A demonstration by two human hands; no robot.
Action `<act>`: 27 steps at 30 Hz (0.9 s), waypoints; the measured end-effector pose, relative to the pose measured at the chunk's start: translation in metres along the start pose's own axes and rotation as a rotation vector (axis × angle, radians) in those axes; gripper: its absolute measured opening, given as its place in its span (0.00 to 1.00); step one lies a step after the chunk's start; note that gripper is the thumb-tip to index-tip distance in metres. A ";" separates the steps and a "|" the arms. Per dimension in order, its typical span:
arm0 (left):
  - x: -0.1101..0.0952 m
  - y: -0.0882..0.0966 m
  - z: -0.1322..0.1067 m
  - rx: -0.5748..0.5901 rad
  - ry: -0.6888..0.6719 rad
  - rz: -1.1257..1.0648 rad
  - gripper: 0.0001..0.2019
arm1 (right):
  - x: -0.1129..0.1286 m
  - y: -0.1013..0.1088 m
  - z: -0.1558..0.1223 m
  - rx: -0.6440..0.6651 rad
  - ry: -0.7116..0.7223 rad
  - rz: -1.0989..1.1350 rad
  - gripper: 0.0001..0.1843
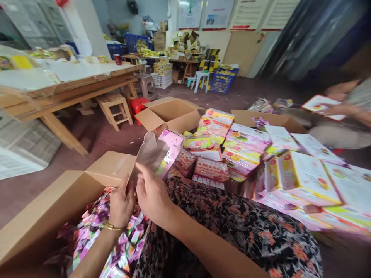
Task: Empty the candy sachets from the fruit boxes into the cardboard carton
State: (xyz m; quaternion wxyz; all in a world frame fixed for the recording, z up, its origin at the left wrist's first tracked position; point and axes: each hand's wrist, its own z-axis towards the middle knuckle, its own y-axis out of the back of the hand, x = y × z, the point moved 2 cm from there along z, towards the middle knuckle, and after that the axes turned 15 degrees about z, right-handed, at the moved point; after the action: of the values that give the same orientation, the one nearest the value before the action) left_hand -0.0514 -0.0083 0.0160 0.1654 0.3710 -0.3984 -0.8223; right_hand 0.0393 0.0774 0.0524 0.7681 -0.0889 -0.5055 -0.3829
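Observation:
A pink printed cardboard packing box (pixel 173 146), its plain grey-brown inside partly facing me, is held up over my lap, tilted. My left hand (pixel 123 202), with a gold bangle at the wrist, pinches the box's near edge. My right hand (pixel 152 193) is closed against the same edge, its index finger lying along the cardboard; its other fingers are curled and partly hidden. Below my hands, a large open brown carton (pixel 63 200) holds many small purple and pink sachets (pixel 127 247).
Stacked printed boxes (pixel 246 141) and white-faced boxes (pixel 308 175) lie to my right. An empty brown carton (pixel 171 112) stands open ahead. A wooden table (pixel 69 83) and stool (pixel 114 108) are at left. Another person's hands (pixel 337 102) hold a flat box at far right.

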 end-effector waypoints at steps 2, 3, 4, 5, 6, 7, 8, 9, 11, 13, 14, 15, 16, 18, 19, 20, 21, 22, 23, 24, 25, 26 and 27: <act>-0.027 -0.010 0.013 -0.015 -0.036 -0.018 0.21 | -0.009 0.038 -0.011 -0.035 0.188 -0.249 0.19; -0.041 -0.015 0.018 -0.012 -0.069 -0.046 0.22 | -0.015 0.057 -0.018 -0.065 0.230 -0.376 0.16; -0.055 -0.020 0.022 -0.002 -0.113 -0.086 0.23 | -0.019 0.076 -0.026 -0.108 0.255 -0.490 0.14; -0.068 -0.025 0.024 0.011 -0.161 -0.135 0.24 | -0.022 0.093 -0.034 -0.157 0.274 -0.580 0.12; -0.082 -0.031 0.026 0.023 -0.207 -0.183 0.24 | -0.024 0.109 -0.042 -0.204 0.292 -0.643 0.12; -0.095 -0.035 0.028 0.033 -0.256 -0.222 0.24 | -0.024 0.123 -0.050 -0.244 0.310 -0.686 0.12; -0.109 -0.039 0.028 0.036 -0.308 -0.252 0.24 | -0.024 0.135 -0.057 -0.274 0.323 -0.717 0.12; -0.123 -0.043 0.029 0.030 -0.365 -0.280 0.23 | -0.023 0.146 -0.064 -0.301 0.332 -0.741 0.12; -0.150 -0.048 0.028 0.008 -0.495 -0.334 0.22 | -0.022 0.165 -0.075 -0.348 0.328 -0.775 0.14; -0.176 -0.054 0.026 -0.006 -0.636 -0.375 0.21 | -0.020 0.184 -0.086 -0.401 0.316 -0.805 0.17; -0.189 -0.057 0.024 -0.017 -0.702 -0.386 0.21 | -0.019 0.193 -0.091 -0.427 0.319 -0.828 0.20; -0.201 -0.060 0.022 -0.034 -0.765 -0.393 0.21 | -0.018 0.203 -0.097 -0.448 0.329 -0.860 0.22; -0.214 -0.063 0.020 -0.056 -0.818 -0.397 0.21 | -0.016 0.213 -0.103 -0.461 0.339 -0.901 0.23; -0.240 -0.067 0.014 -0.104 -0.908 -0.400 0.21 | -0.010 0.232 -0.115 -0.477 0.339 -1.000 0.23; -0.255 -0.068 0.010 -0.116 -0.944 -0.392 0.22 | -0.007 0.242 -0.121 -0.491 0.326 -1.046 0.22; -0.271 -0.068 0.006 -0.116 -0.978 -0.375 0.23 | -0.003 0.251 -0.128 -0.513 0.302 -1.083 0.21; -0.287 -0.066 0.001 -0.108 -1.015 -0.351 0.23 | 0.001 0.260 -0.135 -0.542 0.277 -1.110 0.20; -0.303 -0.063 -0.006 -0.097 -1.057 -0.325 0.24 | 0.006 0.269 -0.143 -0.574 0.253 -1.132 0.19; -0.319 -0.058 -0.013 -0.084 -1.105 -0.305 0.24 | 0.011 0.277 -0.151 -0.599 0.234 -1.157 0.17; -0.334 -0.053 -0.021 -0.070 -1.154 -0.298 0.24 | 0.017 0.286 -0.159 -0.605 0.214 -1.194 0.16; -0.346 -0.049 -0.030 -0.054 -1.207 -0.315 0.25 | 0.024 0.295 -0.169 -0.586 0.179 -1.248 0.14; -0.356 -0.046 -0.038 -0.019 -1.255 -0.363 0.25 | 0.032 0.304 -0.179 -0.544 0.121 -1.315 0.13; -0.362 -0.046 -0.045 0.036 -1.284 -0.440 0.25 | 0.041 0.316 -0.192 -0.493 0.045 -1.391 0.11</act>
State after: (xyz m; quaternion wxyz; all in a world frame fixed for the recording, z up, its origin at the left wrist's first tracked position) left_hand 0.2256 0.2025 0.1356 -0.2812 -0.1156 -0.3466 -0.8874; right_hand 0.3974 0.1743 0.0755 0.3159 0.0897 -0.3285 -0.8856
